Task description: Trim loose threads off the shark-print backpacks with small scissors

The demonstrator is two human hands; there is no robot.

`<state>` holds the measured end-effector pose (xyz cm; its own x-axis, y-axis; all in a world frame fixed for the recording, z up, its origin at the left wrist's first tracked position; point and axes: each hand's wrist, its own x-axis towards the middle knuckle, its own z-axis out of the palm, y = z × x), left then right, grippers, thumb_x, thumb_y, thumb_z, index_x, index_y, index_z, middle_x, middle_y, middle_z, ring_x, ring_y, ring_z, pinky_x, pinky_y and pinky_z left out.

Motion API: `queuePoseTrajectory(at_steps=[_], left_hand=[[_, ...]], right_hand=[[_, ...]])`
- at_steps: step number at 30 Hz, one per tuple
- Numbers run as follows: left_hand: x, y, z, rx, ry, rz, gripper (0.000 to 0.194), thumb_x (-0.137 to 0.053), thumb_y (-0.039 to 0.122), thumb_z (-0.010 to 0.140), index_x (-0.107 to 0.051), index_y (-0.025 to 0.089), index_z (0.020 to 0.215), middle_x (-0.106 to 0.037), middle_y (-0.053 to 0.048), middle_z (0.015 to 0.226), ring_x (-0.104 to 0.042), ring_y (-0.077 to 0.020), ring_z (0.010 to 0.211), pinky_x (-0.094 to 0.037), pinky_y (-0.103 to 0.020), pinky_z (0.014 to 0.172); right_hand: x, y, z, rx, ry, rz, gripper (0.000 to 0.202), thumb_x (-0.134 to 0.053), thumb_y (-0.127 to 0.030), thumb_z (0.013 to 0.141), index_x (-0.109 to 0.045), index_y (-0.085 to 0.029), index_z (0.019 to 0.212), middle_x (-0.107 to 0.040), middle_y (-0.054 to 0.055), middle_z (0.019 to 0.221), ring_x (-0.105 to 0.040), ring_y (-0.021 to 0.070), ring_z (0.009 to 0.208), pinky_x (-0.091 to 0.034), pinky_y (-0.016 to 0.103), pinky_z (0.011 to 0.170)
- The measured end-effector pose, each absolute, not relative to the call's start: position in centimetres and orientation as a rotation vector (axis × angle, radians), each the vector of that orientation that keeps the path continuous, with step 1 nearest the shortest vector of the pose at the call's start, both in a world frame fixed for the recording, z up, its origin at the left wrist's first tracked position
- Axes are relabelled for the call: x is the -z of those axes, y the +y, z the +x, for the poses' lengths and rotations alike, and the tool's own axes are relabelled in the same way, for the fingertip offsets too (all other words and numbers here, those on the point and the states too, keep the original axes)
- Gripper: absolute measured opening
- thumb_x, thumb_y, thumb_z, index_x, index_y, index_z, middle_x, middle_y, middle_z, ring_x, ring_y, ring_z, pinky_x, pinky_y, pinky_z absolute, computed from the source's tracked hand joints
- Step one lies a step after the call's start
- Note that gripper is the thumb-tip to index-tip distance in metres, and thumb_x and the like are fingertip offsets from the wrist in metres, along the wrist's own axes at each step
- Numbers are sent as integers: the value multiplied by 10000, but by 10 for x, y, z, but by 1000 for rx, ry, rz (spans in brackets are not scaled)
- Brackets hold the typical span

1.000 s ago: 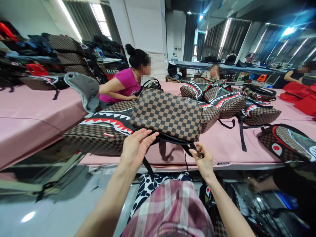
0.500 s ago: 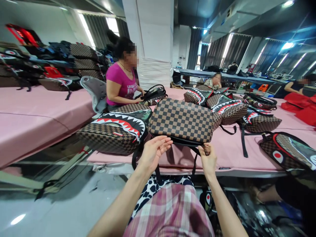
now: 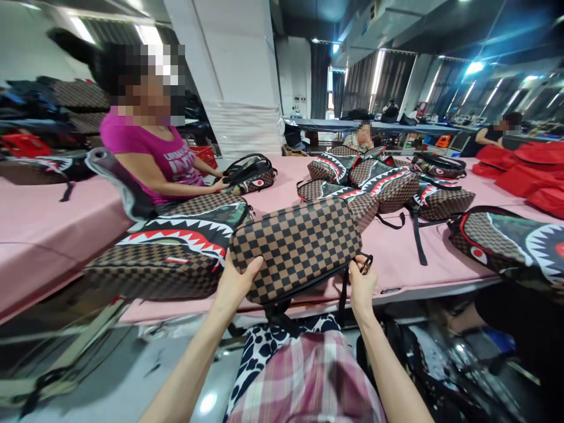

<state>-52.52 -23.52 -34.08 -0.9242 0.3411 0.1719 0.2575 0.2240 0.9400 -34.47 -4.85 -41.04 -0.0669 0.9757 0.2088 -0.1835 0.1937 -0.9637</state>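
A brown-and-black checkered backpack [image 3: 299,247] lies tilted on the pink-topped table in front of me, its checkered base facing me. My left hand [image 3: 238,279] grips its lower left end, thumb pressed on the checks and fingers hidden behind. At the right end, my right hand [image 3: 363,279] is closed beside the bag's lower edge. A small dark looped tool [image 3: 366,264], seemingly small scissors, sticks out of its fingers; the blades are hidden. Black straps hang below the bag. To the left lies another checkered backpack [image 3: 163,264] with a shark-mouth print.
A person in a magenta shirt [image 3: 150,153] sits at the left, hands on a dark bag [image 3: 251,173]. Several shark-print backpacks [image 3: 388,185] are piled beyond mine. Another backpack [image 3: 506,244] sits at the right near the table edge [image 3: 423,291]. Red bags [image 3: 524,176] lie farther back.
My left hand has moved from the bag's front opening to a grip on its left end. The bag has turned, its left end lower and nearer. The view has shifted right.
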Motion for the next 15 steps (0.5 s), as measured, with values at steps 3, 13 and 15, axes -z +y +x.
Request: queuePoseTrajectory(at_steps=[3, 13, 15], left_hand=[[341, -219, -520, -1571, 2461, 700, 703, -651, 455, 641, -409, 206, 1253, -537, -135, 1237, -521, -278, 1116, -386, -402, 954], [323, -189, -503, -1153, 2968, 979, 451, -414, 560, 788, -634, 175, 703, -565, -37, 528, -550, -198, 563, -357, -264, 570], [319, -185, -502, -1210, 2936, 1022, 450, -423, 548, 785, -614, 172, 629, -505, -11, 461, -497, -164, 502, -317, -249, 526]], right_hand=[[415, -42, -340, -1144, -1281, -949, 227, -541, -349, 718, -552, -166, 852, -531, -26, 670, -503, 112, 591, -428, 239, 564], [433, -20, -325, -802, -1507, -1156, 322, -423, -317, 774, -553, -154, 1019, -658, 93, 880, -589, 210, 816, -418, 323, 722], [434, -18, -321, -750, -1536, -1173, 336, -416, -317, 776, -552, -149, 1034, -668, 106, 885, -598, 221, 820, -414, 319, 698]])
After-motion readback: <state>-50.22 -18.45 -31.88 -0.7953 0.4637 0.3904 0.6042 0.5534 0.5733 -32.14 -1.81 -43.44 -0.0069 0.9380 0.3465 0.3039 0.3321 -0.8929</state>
